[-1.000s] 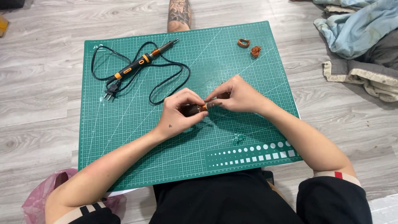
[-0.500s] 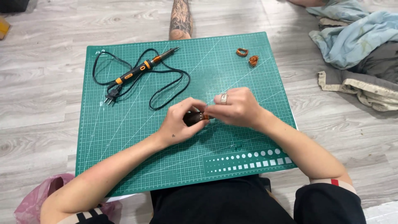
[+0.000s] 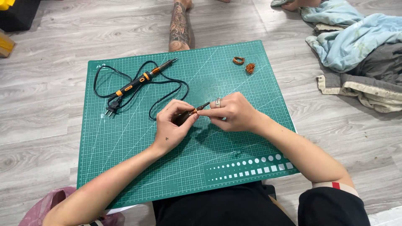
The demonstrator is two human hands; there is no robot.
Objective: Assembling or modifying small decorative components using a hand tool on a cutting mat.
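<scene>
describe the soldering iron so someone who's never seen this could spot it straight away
Find the green cutting mat on the grey wood floor, then look at its far-left part, beyond the left hand. The soldering iron lies there at a slant, amid loops of its own black cord. It is the only long, black-and-orange tool; the copper wire coils far right are tiny.

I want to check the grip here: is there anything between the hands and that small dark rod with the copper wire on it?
Nothing visible. The left hand and right hand both pinch the small dark rod directly, above the green cutting mat. The soldering iron and the two copper coils lie apart.
</scene>
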